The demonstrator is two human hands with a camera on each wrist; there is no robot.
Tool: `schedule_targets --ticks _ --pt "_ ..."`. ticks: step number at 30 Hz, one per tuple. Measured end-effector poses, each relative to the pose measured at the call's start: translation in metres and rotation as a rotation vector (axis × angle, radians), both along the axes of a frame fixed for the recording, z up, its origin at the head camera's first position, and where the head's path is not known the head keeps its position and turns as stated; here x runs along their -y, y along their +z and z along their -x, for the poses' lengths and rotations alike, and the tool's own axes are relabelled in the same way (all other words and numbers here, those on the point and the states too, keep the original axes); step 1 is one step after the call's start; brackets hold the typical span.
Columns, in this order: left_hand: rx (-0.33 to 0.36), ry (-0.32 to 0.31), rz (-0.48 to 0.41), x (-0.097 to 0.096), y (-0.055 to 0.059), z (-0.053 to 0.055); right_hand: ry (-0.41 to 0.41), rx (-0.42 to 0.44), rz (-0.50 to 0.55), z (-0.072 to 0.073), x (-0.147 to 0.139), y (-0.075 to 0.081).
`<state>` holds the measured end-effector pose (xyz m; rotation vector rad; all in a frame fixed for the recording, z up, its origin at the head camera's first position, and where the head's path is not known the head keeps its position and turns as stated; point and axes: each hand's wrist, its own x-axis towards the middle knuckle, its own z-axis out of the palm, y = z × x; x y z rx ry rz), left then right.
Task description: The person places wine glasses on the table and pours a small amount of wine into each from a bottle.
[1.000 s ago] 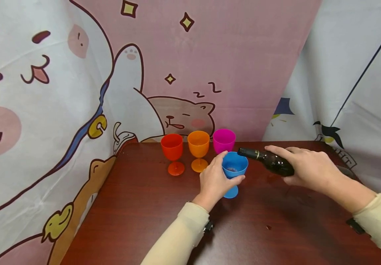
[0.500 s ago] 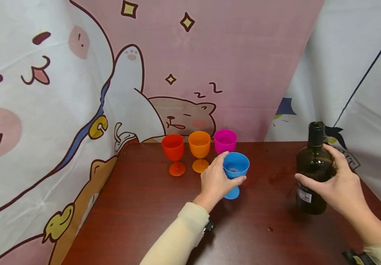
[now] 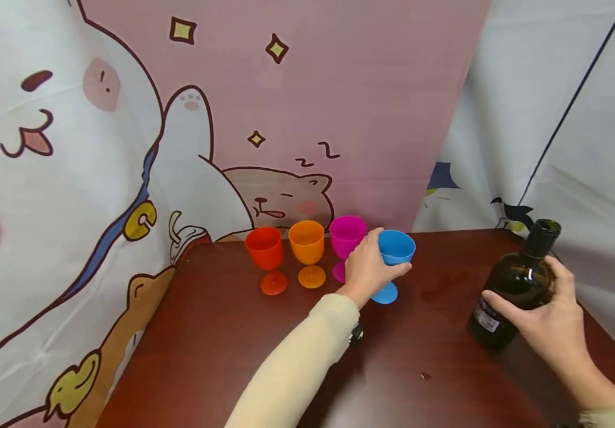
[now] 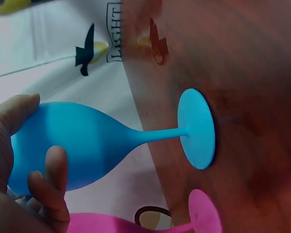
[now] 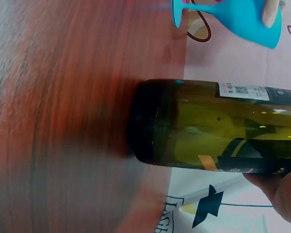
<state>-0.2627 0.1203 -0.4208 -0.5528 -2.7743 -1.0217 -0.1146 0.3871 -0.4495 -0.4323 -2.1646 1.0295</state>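
Observation:
My left hand (image 3: pixel 369 268) grips the bowl of a blue goblet (image 3: pixel 396 247), thumb on the near side and fingers round the far side. In the left wrist view the goblet's round foot (image 4: pixel 197 128) shows close over the table, right beside the foot of the magenta goblet (image 4: pixel 205 212). On the right, my right hand (image 3: pixel 554 318) holds a dark green glass wine bottle (image 3: pixel 512 285) round its body. The bottle leans, its open neck tipped away to the right. A white label (image 5: pixel 243 91) shows on the bottle in the right wrist view.
A red goblet (image 3: pixel 264 248), an orange goblet (image 3: pixel 307 242) and the magenta goblet stand in a row at the back of the brown table (image 3: pixel 222 356). Behind them hangs a printed cartoon cloth (image 3: pixel 372 107). A small dark speck (image 3: pixel 426 376) lies near the front.
My right hand has swung the bottle from over the blue goblet back to the right, neck up. My left hand has shifted the blue goblet back and right, toward the row.

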Motion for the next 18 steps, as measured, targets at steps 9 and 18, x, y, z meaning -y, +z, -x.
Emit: schedule_targets --ticks 9,18 --pt "0.085 0.117 0.024 -0.037 0.012 0.032 0.055 -0.005 -0.016 0.002 -0.015 -0.003" --pt "0.113 0.213 0.054 -0.064 0.013 0.043 0.117 0.019 -0.060 0.006 -0.031 -0.004"
